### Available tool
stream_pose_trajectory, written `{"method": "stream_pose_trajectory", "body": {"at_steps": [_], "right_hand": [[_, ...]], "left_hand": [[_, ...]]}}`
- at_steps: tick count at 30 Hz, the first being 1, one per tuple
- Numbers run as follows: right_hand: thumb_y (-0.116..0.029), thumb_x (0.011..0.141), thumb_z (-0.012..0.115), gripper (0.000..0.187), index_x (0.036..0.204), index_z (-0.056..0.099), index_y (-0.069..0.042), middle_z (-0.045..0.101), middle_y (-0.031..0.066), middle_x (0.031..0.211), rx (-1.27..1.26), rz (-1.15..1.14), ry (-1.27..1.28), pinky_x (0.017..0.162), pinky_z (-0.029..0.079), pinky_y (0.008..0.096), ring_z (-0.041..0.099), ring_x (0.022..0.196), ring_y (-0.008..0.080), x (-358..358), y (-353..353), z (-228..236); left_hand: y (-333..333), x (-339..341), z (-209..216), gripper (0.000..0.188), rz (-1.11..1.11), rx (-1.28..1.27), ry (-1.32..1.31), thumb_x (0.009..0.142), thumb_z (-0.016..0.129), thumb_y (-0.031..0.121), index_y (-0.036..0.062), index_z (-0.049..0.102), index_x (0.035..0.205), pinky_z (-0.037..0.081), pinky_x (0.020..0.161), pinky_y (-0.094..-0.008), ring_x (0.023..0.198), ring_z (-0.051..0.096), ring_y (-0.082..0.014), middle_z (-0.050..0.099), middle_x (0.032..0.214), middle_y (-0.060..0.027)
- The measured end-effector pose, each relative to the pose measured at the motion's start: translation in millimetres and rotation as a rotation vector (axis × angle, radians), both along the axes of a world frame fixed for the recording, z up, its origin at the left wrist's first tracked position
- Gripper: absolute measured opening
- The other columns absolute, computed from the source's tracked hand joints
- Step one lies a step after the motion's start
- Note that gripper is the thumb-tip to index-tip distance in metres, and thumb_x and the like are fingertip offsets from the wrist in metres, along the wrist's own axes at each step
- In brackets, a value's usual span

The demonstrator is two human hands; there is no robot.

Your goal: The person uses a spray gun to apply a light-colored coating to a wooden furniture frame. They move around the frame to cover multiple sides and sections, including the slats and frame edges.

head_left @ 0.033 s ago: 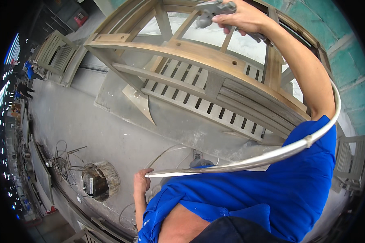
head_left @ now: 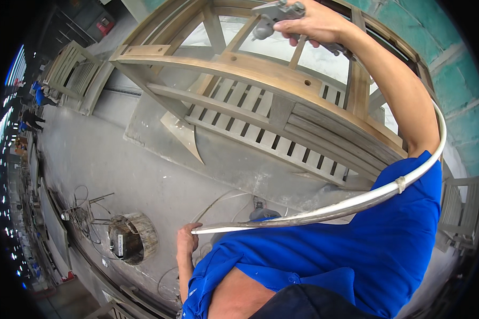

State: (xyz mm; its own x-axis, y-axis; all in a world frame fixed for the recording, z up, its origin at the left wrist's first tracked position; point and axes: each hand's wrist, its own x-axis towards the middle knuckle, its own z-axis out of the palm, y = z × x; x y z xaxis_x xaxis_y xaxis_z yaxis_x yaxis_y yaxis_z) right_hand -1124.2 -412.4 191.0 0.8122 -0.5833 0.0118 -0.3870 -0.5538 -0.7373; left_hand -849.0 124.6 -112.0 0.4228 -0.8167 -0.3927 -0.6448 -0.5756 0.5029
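Note:
My right hand (head_left: 320,22) is wrapped round the handle of a grey metal spray gun (head_left: 271,20), held above the far part of a wooden furniture frame (head_left: 250,66). The frame has a brown-toned top rail with round holes and grey-washed slats lower down. From the gun side a white hose (head_left: 356,201) runs over my right upper arm and across my front. At its other end my left hand (head_left: 186,237) is closed round the hose, low at my left side. The fingers of that hand are partly hidden.
A cut log stump (head_left: 146,234) with a dark container stands on the floor at left, near tangled cables (head_left: 82,212). Slatted wooden furniture (head_left: 74,74) is at far left, more (head_left: 460,207) at right. A green sheet wall (head_left: 436,32) rises behind. Workers are far left.
My right hand and the spray gun have shifted slightly to the left. The hose has moved a little with them, and my left hand has barely moved.

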Motion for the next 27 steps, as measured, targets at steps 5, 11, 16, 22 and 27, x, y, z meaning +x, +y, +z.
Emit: {"method": "stream_pose_trajectory", "body": {"at_steps": [5,11,16,22,27], "right_hand": [[-0.02,0.094,0.067,0.051,0.144,0.061,-0.015,0.074,0.0053,0.094,-0.194,-0.141,0.056,0.06,0.056,0.03,0.068,0.071,0.0117,23.7,-46.1,-10.6],[-0.019,0.086,0.067,0.039,0.123,0.069,-0.006,0.075,0.0204,0.099,-0.915,-0.289,-0.129,0.081,0.056,0.04,0.072,0.087,0.0313,39.4,-99.8,2.8],[-0.006,0.091,0.063,0.038,0.128,0.067,-0.005,0.075,0.0138,0.109,-0.836,-0.317,-0.08,0.093,0.054,0.0337,0.071,0.1,0.0237,-4.7,4.6,57.4],[-0.013,0.097,0.06,0.033,0.129,0.064,-0.003,0.072,0.0091,0.112,-0.507,-0.645,-0.271,0.075,0.053,0.0277,0.067,0.095,0.0152,-75.1,222.7,62.8],[-0.024,0.103,0.055,0.036,0.132,0.057,-0.002,0.066,0.0118,0.114,-0.397,-1.12,-0.824,0.061,0.05,0.025,0.064,0.096,0.0164,-135.0,415.6,-45.8]], "left_hand": [[-6.6,-11.5,3.3,0.031,0.006,0.007,0.044,0.083,0.065,0.0,0.0081,0.077,0.11,0.056,0.092,-0.0447,0.103,0.07,-0.0407,0.074,0.108,-0.021],[-30.5,-19.4,60.4,0.029,0.02,0.132,0.145,0.084,0.071,0.007,0.0103,0.076,0.113,0.056,0.084,-0.0437,0.096,0.071,-0.0407,0.074,0.101,-0.0206],[-33.6,-1.0,66.6,0.023,-0.145,0.051,0.151,0.089,0.068,0.016,0.0104,0.076,0.11,0.056,0.086,-0.048,0.096,0.07,-0.0428,0.075,0.1,-0.0201],[-43.5,53.1,12.8,0.028,-0.383,0.212,0.153,0.084,0.066,0.013,0.0114,0.075,0.111,0.054,0.09,-0.0515,0.1,0.068,-0.0451,0.073,0.102,-0.023],[-69.8,143.3,-27.6,0.026,-0.624,0.212,0.186,0.084,0.064,0.009,0.0115,0.076,0.107,0.055,0.088,-0.0493,0.099,0.069,-0.0437,0.073,0.1,-0.0223]]}}
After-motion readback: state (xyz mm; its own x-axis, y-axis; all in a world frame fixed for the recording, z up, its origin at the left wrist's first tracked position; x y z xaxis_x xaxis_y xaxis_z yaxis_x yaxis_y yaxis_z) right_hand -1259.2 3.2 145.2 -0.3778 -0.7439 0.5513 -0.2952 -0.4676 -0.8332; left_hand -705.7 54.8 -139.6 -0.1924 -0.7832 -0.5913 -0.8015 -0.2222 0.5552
